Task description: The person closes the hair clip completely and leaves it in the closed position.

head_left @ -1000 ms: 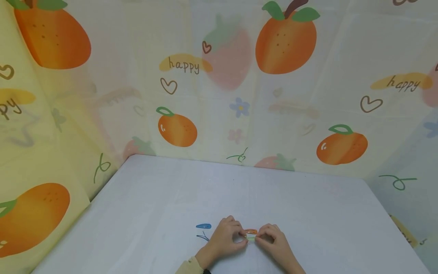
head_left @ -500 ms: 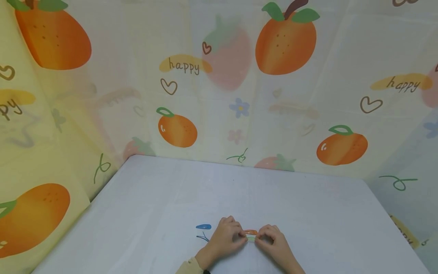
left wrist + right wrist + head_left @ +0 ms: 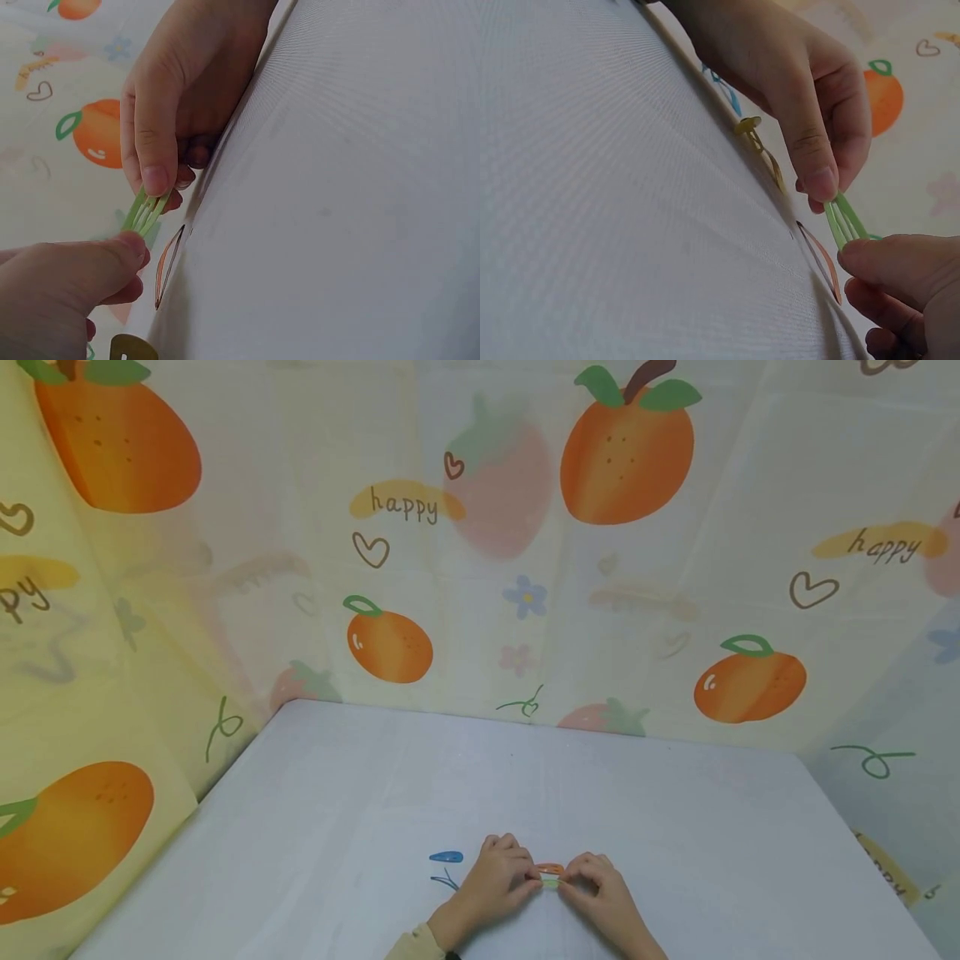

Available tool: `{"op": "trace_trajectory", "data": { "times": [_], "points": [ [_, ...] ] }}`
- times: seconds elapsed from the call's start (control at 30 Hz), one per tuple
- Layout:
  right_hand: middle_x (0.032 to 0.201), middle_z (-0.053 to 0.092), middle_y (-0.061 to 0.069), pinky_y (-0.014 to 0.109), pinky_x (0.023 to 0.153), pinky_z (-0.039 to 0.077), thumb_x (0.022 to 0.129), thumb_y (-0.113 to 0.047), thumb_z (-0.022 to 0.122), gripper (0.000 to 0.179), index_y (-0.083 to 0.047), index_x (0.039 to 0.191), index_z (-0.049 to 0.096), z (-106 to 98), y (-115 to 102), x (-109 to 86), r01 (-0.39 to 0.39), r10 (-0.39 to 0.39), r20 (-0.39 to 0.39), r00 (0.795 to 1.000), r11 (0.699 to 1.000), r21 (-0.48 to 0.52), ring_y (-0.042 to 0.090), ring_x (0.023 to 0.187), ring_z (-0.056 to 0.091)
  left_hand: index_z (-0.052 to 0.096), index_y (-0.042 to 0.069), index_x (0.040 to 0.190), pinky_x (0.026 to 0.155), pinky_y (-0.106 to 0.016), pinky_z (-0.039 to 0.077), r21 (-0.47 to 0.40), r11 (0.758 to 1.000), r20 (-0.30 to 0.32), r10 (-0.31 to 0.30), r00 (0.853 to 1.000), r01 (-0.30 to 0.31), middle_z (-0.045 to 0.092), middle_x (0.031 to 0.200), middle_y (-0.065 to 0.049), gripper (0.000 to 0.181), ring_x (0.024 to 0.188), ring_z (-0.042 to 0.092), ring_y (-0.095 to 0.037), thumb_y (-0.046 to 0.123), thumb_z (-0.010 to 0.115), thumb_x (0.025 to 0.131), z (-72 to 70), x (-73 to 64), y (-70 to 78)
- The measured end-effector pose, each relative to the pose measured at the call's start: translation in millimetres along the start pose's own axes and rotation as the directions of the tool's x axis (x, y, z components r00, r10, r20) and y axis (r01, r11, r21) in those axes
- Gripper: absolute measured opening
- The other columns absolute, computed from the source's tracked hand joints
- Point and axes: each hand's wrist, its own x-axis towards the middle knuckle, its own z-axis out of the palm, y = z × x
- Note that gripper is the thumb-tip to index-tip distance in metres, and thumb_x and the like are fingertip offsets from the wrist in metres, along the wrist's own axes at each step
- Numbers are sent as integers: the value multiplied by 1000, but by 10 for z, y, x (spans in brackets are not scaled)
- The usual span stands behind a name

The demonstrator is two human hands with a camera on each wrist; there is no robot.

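A light green snap hair clip is held between both hands, low in the head view. My left hand pinches one end with thumb and fingers. At the other end, my right hand pinches it too. The left wrist view shows the green clip spanning the fingertips, its slim strips visible, its ends covered. An orange snap clip lies on the table just beyond; in the right wrist view this orange clip stands with its strips bowed apart.
Left of the hands, a blue snap clip lies on the white table, with a thin, dark blue splayed clip nearer. A yellow clip shows in the right wrist view. Fruit-printed curtains surround the table's back and sides.
The green clip has turned slightly and shows a wider face between the fingertips. Both hands stay almost in place, and the other clips have not moved.
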Motion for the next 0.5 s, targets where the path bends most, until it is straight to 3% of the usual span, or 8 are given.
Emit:
{"op": "trace_trajectory", "data": {
  "times": [0.2, 0.5],
  "points": [
    [82, 58, -10, 26, 66, 38, 75, -10, 71, 11, -19, 75, 64, -11, -9, -5, 81, -81, 27, 996, 997, 1, 10, 76, 45, 66, 19, 73, 73, -27, 30, -3, 1000, 24, 12, 1000, -12, 59, 77, 13, 7, 75, 41, -4, 25, 66, 79, 11, -3, -11],
    [88, 63, -3, 26, 68, 38, 77, -17, 69, 5, -21, 77, 66, -43, 1, -7, 73, -73, 57, 996, 997, 13, 11, 79, 44, 67, 19, 73, 74, -28, 29, -41, 999, 34, 24, 999, -23, 60, 79, 13, 9, 78, 41, -4, 26, 67, 79, 32, -13, -33]
  ]
}}
